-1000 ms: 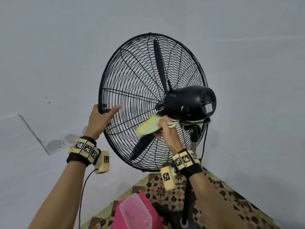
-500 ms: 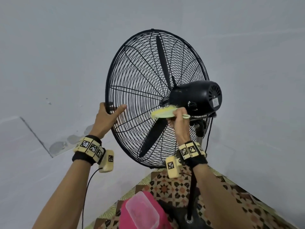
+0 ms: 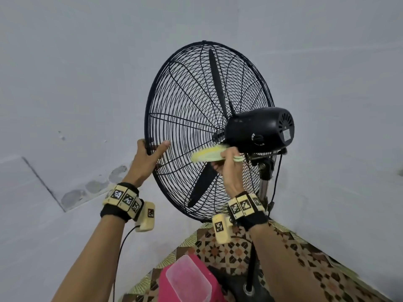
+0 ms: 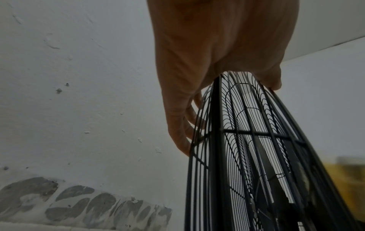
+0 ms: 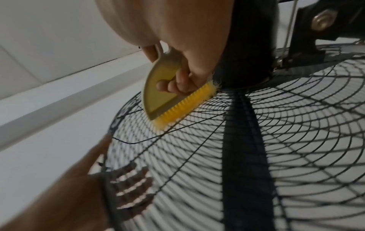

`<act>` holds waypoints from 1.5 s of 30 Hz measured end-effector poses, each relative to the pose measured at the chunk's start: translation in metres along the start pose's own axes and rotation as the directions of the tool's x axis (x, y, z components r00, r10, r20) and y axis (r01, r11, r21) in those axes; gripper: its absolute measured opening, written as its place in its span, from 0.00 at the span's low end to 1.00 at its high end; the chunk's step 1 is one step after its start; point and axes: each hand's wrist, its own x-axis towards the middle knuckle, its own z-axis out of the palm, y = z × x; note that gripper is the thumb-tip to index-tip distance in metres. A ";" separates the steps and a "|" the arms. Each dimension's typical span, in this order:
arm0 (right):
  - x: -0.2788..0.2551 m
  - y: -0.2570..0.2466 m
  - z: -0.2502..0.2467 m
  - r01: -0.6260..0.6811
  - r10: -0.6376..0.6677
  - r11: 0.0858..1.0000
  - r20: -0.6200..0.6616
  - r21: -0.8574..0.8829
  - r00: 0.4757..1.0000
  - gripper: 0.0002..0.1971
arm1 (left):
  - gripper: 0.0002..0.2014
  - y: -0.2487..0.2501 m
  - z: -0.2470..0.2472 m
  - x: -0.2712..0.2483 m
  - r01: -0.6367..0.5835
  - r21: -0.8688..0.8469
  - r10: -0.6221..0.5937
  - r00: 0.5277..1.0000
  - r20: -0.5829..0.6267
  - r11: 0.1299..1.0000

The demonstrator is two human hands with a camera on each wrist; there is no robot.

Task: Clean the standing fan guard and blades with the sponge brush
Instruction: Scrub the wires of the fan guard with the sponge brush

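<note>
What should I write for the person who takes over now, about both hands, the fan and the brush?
Left hand: grips the fan guard at its left rim, steadying it.
Right hand: holds the sponge brush, bristles on the rear guard wires just beside the motor housing.
Done: cannot tell how much of the guard is already brushed.
Left: the blades inside the guard; a pink tub sits on the floor below.

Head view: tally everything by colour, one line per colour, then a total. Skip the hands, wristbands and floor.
Black: 1, the standing fan, with guard, blades and motor.
Yellow-green: 1, the sponge brush.
Pink: 1, the stool.
Clear: 1, the plastic container.
Total: 4
</note>
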 end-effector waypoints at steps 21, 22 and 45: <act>-0.023 -0.006 0.015 0.033 -0.039 0.998 -0.124 -0.052 0.991 0.09 | 0.50 -0.002 0.002 -0.008 -0.041 0.003 0.040 0.996 0.085 0.999; -0.028 -0.004 0.021 0.031 -0.036 0.998 -0.085 -0.058 0.996 0.08 | 0.51 -0.001 0.001 -0.008 -0.032 0.004 0.031 0.995 0.094 0.999; -0.064 0.004 0.035 0.007 -0.011 1.000 0.187 0.018 0.982 0.04 | 0.50 0.000 -0.010 -0.006 0.021 -0.034 -0.013 0.975 0.220 0.999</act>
